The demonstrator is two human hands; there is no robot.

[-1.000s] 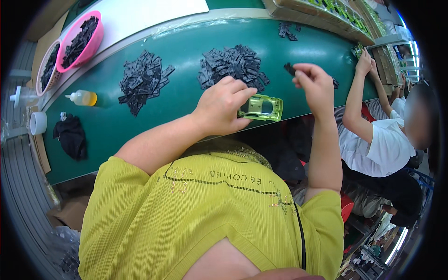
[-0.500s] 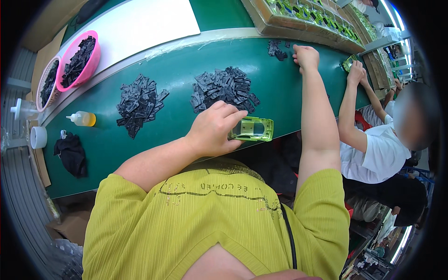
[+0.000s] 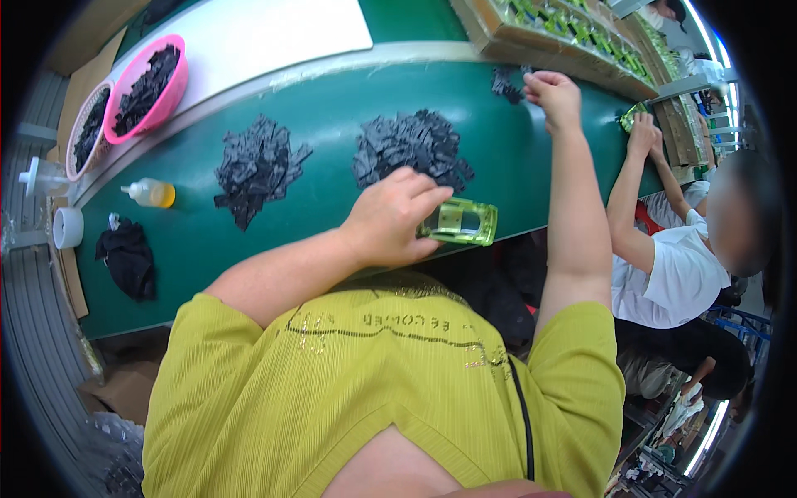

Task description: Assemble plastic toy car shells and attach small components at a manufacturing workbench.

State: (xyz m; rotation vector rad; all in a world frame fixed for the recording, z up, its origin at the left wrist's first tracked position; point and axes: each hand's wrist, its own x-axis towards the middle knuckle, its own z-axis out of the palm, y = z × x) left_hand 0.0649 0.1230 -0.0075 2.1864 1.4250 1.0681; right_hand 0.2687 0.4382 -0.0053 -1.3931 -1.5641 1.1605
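Left hand [image 3: 397, 217] has the see-through green plastic car shell [image 3: 458, 222] gripped by one end, lengthwise out rightward, while the right hand [image 3: 556, 101], fingertips pinched (can't tell if loaded), is way up by small black flat bits [image 3: 504, 85].

Right hand [image 3: 556, 101] outstretched, left hand [image 3: 388, 217] curled

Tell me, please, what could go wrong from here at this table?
The green toy-car shell in the left hand is close to the front edge of the green table; if the grip slipped, it might fall off.
That hand is also right beside the nearer pile of black pieces, so a nudge could scatter some.
The squeeze bottle of yellow liquid might leak if knocked.
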